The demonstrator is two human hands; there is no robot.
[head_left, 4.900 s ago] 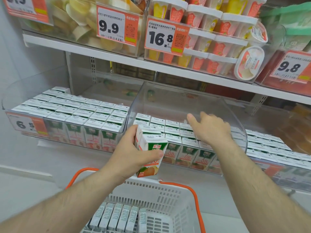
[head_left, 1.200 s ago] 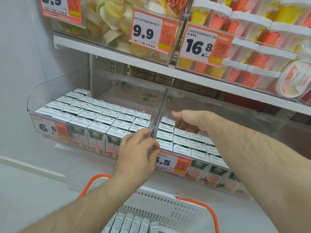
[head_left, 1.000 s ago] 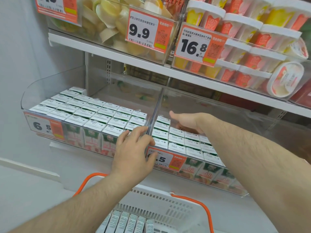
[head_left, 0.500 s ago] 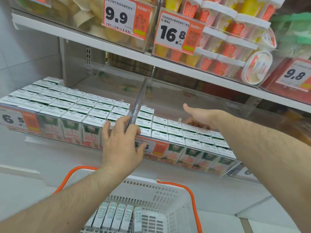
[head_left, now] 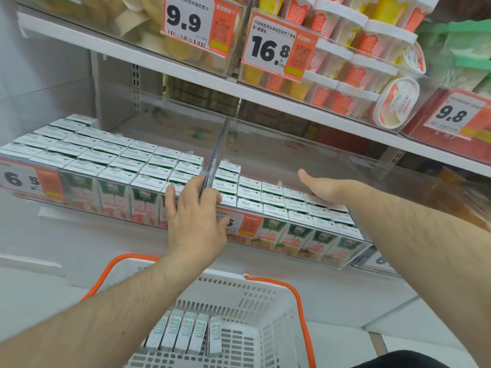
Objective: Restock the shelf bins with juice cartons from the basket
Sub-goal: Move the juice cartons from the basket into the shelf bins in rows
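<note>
Left bin [head_left: 79, 168], left of frame: we see a clear shelf bin packed with upright juice cartons [head_left: 114, 158], rows running back to front, tops level. Upright packing presumably keeps the printed faces toward the front wall, beside the price tag [head_left: 29, 180].

Centre: the left hand [head_left: 195, 221] grips the front edge where the clear divider [head_left: 216, 155] meets the bin fronts, fingers curled over the rim, thumb below on the front face. It holds no carton. We judge this grip steadies or aligns the bins.

Right of centre: the right bin [head_left: 332, 166] holds cartons [head_left: 273, 200] only in its front rows; the back part behind them shows bare floor. The right hand [head_left: 322, 188] lies on the rearmost row, fingers fairly straight and flat, thumb raised, holding nothing. We judge it presses or squares that row; whether it pushes forward or down we cannot tell.

Lower centre: the white basket [head_left: 268, 296] with orange handles [head_left: 297, 293] sits below the shelf, directly under both arms, so a reach down is short. A single row of cartons in the basket [head_left: 186, 333] stands at its left side, untouched.

Upper frame: the upper shelf [head_left: 186, 73] carries tubs [head_left: 353, 75] and price cards, no part of this task.

Judgement: restock is partway; the right bin has space, the basket has stock.
</note>
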